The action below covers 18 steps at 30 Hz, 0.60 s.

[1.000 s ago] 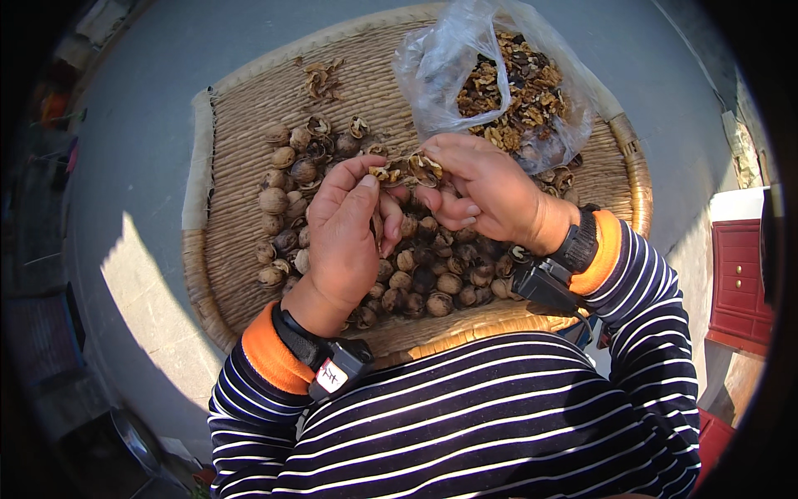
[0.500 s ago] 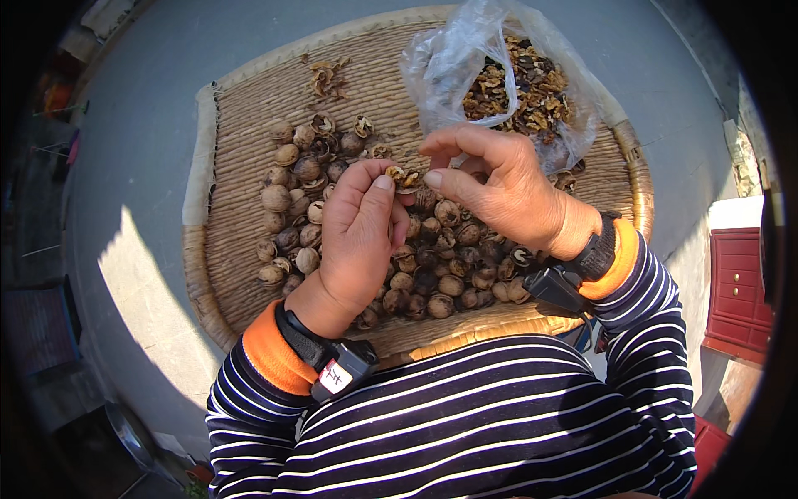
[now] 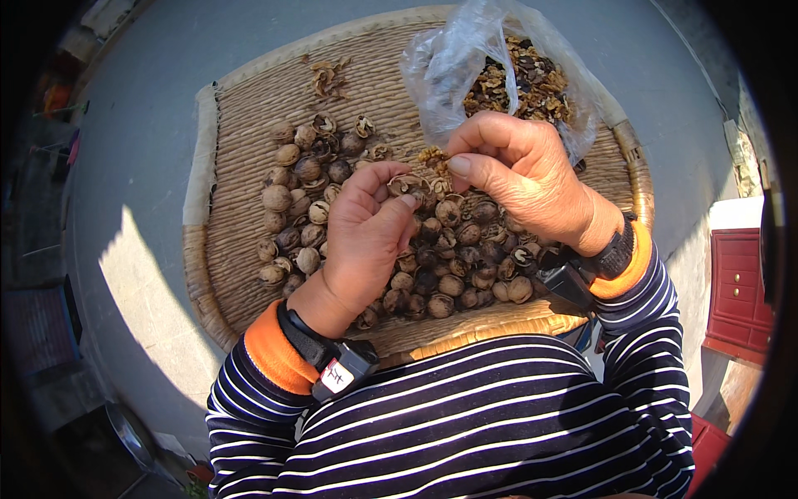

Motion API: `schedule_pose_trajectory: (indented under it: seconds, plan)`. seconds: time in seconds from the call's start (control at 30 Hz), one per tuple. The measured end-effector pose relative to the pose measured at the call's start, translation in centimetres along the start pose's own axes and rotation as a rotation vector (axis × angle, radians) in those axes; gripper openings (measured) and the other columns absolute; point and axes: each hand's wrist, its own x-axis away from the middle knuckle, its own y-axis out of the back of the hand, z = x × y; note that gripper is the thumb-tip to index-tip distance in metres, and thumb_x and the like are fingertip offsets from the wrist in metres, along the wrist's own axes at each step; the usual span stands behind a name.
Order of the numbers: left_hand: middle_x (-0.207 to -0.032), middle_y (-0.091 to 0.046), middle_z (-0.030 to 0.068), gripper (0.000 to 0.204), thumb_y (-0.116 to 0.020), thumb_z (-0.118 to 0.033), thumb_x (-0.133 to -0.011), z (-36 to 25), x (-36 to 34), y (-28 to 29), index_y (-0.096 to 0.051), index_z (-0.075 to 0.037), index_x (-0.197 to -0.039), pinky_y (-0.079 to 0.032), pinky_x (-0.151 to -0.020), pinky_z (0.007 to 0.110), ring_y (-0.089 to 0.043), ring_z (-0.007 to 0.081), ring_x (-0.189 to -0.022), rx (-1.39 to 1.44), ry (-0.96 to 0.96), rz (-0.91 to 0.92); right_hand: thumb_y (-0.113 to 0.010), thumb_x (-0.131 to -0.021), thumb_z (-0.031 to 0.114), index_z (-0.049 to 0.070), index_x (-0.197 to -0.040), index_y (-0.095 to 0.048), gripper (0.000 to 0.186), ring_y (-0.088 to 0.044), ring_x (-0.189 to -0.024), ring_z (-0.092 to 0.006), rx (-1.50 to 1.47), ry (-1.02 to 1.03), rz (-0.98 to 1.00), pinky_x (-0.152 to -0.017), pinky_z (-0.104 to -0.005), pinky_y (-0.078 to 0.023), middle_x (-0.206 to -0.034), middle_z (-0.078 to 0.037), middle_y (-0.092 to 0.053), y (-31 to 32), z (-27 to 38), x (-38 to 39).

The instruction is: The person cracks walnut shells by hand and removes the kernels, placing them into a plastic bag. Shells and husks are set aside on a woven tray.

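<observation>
Head view, from the left: dim, blurred clutter lines the rim, with an orange object in it and a round metal basin low down. Next comes a smooth grey floor, crossed by a sharp-edged patch of sunlight. On it stands a low bench, its top woven in straw-coloured cords, its left border bound with pale cloth, its other edges rolled and thicker. Walnuts, brown and some blackened, lie in a loose spread from the bench's left half across its near side, and a few dry shell scraps sit apart near the far edge. Above the nuts the left hand has its fingers curled closed around a walnut shell. Just to the right, a kernel piece is pinched at the tips of thumb and forefinger of the right hand. Behind that hand a clear plastic bag, mouth gaping, rests on the far right part of the bench, holding shelled kernels. Beyond more grey floor, at the right rim, is a red cabinet with round knobs and a white top.
</observation>
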Motion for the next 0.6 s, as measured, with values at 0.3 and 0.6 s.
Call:
schedule_pose_trajectory:
  seconds: [0.3, 0.6]
  plan:
    - [-0.076, -0.054, 0.0029, 0.029, -0.052, 0.001, -0.090, -0.5, 0.2, -0.2, -0.050, 0.001, -0.119, -0.034, -0.042, 0.019, -0.044, 0.0062, -0.048, 0.017, 0.062, 0.017, -0.063, -0.087, 0.011, 0.002, -0.092, -0.062, 0.010, -0.048, -0.054, -0.0012, -0.073, -0.116, -0.092, -0.045, -0.0160, -0.034, -0.079, -0.006, -0.068, 3.5, 1.2, 0.5]
    - [-0.076, -0.056, 0.0032, 0.029, -0.053, -0.002, -0.091, -0.7, 0.2, -0.2, -0.049, 0.002, -0.120, -0.034, -0.042, 0.018, -0.045, 0.0060, -0.049, 0.095, 0.127, 0.058, -0.064, -0.086, 0.004, -0.002, -0.094, -0.063, 0.010, -0.061, -0.078, -0.0076, 0.573, 0.097, -0.622, -0.073, -0.0210, -0.050, -0.083, -0.003, -0.067, 6.8, 0.6, -0.6]
